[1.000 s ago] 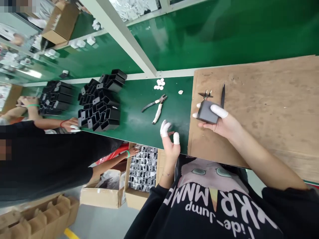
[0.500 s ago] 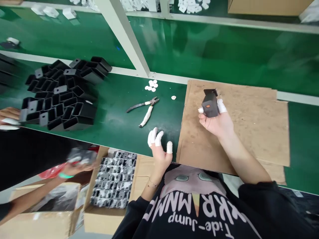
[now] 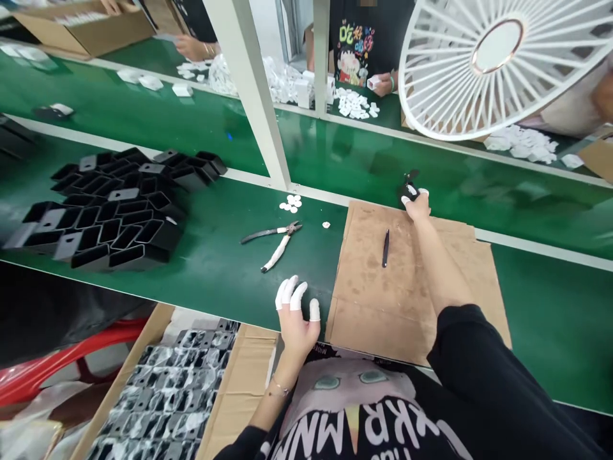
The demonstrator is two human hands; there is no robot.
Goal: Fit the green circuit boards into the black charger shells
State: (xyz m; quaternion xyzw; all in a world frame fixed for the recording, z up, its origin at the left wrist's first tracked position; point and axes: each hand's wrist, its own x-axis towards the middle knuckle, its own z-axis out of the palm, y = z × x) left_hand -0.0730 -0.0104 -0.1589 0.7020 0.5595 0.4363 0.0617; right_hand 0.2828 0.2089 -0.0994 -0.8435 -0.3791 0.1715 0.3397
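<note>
My right hand [image 3: 419, 206], with white finger cots, reaches to the far edge of the cardboard sheet [image 3: 368, 300]. Its fingers are closed on a small black box-shaped part [image 3: 408, 190], partly hidden by them. Black tweezers [image 3: 385, 248], by their slim shape, lie on the cardboard below that hand. My left hand [image 3: 295, 319], also in white finger cots, rests at the table's front edge with fingers apart and nothing in them. Diagonal cutting pliers [image 3: 287, 237], one handle wrapped in white, lie spread beyond it. Several white discs [image 3: 291, 203] and a crumpled white bit [image 3: 326, 225] lie behind.
Many black rectangular tubes [image 3: 119, 211] stand at left. Below the table edge, a carton [image 3: 230, 383] holds rows of wrapped black parts. A white fan [image 3: 498, 48] and a slanted post [image 3: 251, 89] rise beyond. A co-worker's hand [image 3: 383, 84] holds a white part across the partition.
My right hand has moved away from me with the black part, uncovering the tweezers. The view has tilted up, bringing in the fan and people opposite. My left hand stays open.
</note>
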